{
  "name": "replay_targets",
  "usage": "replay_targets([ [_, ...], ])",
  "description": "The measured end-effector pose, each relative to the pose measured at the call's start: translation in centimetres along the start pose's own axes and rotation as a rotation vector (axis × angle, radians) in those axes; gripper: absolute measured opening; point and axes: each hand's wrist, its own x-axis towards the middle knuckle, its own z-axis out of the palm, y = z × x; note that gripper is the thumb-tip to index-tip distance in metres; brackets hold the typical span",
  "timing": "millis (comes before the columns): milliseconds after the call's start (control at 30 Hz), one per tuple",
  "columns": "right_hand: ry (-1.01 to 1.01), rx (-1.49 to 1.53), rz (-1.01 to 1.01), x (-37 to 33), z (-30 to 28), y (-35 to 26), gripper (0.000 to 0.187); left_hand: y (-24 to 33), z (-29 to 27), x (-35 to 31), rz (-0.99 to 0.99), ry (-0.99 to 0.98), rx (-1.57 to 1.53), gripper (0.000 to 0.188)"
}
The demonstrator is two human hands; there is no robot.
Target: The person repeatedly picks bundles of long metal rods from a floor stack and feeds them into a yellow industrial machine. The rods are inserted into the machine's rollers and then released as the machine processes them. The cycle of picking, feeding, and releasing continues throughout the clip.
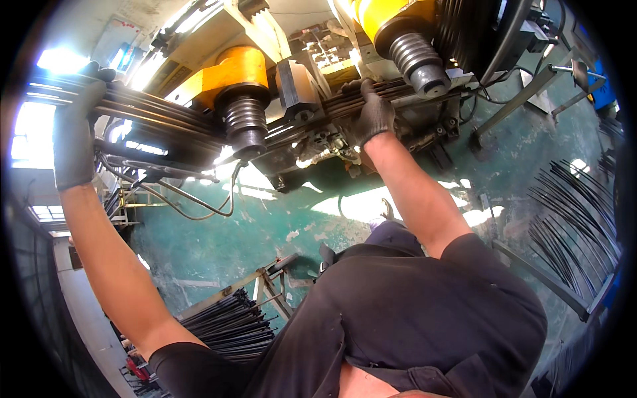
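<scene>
We hold metal rods (162,114) in our curled left hand (75,129), left of the dark block (289,89); our right hand (373,114) also grips them, right of it.

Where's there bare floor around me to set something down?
Green floor left of your torso, between the machine and black rod bundle; also between right forearm and fanned rods. Crowded: the machine, where your left hand and right hand hold long bars.

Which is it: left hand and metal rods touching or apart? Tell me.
Touching. The head view shows the left hand curled across the metal rods, which emerge either side.
</scene>
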Motion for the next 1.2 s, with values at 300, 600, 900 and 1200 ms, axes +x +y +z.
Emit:
replay_targets([
  [300, -0.065, 0.064, -0.186, -16.2, -8.4, -4.4, 0.011, 4.9, 0.2, -18.1, 0.017, 0.165, -0.096, 0.029],
  [600, 0.637, -0.522, -0.735, -41.2, -31.3, -26.1, 0.027, -3.8, 16.3, -33.8, -0.16, -0.301, -1.064, 0.036],
  [900, 1.35, -1.088, -1.164, -65.0, -44.3, -52.9, 0.038, 6.9, 49.3, -60.1, -1.05, -0.952, -1.371, 0.04],
  [1200, 1.677, -1.706, -0.803, -62.5, -63.5, -80.2, 0.038, 26.8, 57.9, -62.8, -0.924, -1.064, -0.956, 0.049],
])
